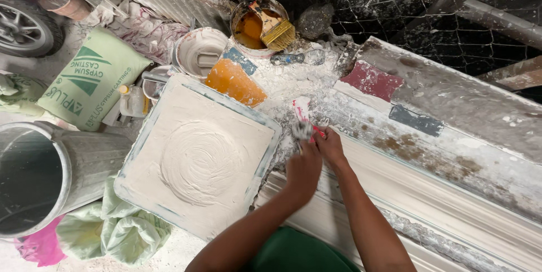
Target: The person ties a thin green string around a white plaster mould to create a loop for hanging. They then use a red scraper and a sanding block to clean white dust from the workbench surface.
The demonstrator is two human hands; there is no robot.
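Both my hands meet over the plaster-covered bench, just right of a square mould (141, 159) filled with wet white plaster swirled in the middle. My right hand (329, 145) grips a plaster-caked scraper (303, 115) by its red handle, blade pointing away from me. My left hand (303, 169) is closed beside it, fingers at a grey lump of plaster on the tool near the handle. Whether the left hand pinches the lump or only wipes it is not clear.
A long white cornice moulding (451, 204) runs along the bench to the right. Behind stand a tub of orange liquid with a brush (276, 30), a white bucket (199, 51), an orange jug (234, 83), a green plaster sack (90, 80) and a grey bin (84, 164).
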